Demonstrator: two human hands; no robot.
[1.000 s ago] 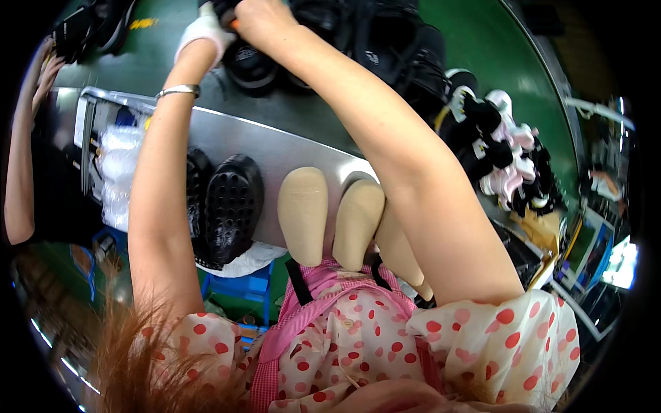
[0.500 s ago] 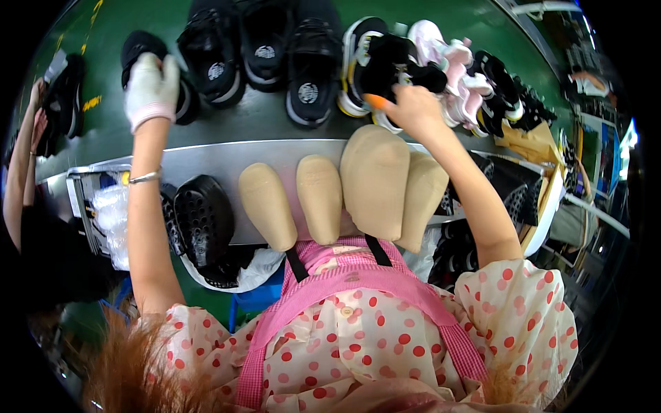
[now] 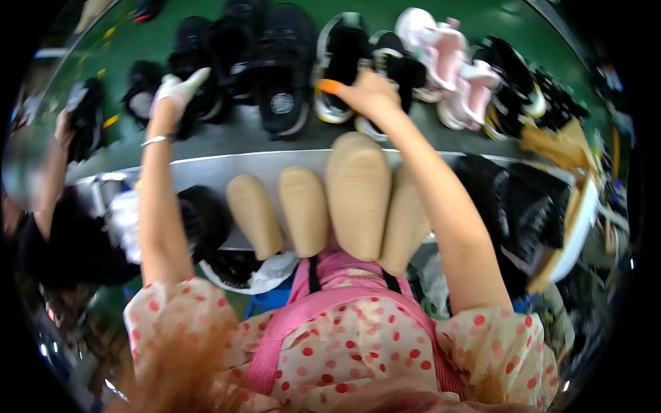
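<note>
My left hand (image 3: 178, 91), in a white glove, is over a row of black shoes. Its thumb is spread from the fingers, beside a black shoe (image 3: 196, 51) with a strap-like top. Another black shoe (image 3: 142, 91) stands just left of it. My bare right hand (image 3: 372, 92) is at a pair of black sneakers with white and yellow soles. An orange cover (image 3: 330, 86) on its outstretched thumb overlaps the left sneaker (image 3: 342, 51); the fingers are by the right sneaker (image 3: 403, 72). Motion blur softens both hands, and I cannot tell how firmly either touches the shoes.
On the grey ledge nearest me stand several beige foot-shaped forms (image 3: 358, 196). Pink shoes (image 3: 451, 51) and more black shoes continue rightward on the green table (image 3: 303, 14). A carton (image 3: 582, 206) with black items is at right. Another person's hand (image 3: 63, 127) is at far left.
The view has shifted. My left hand has come off the leftmost black shoe and moved rightward, its thumb now spread. My right hand remains at the sneakers, whose left one now stands more upright.
</note>
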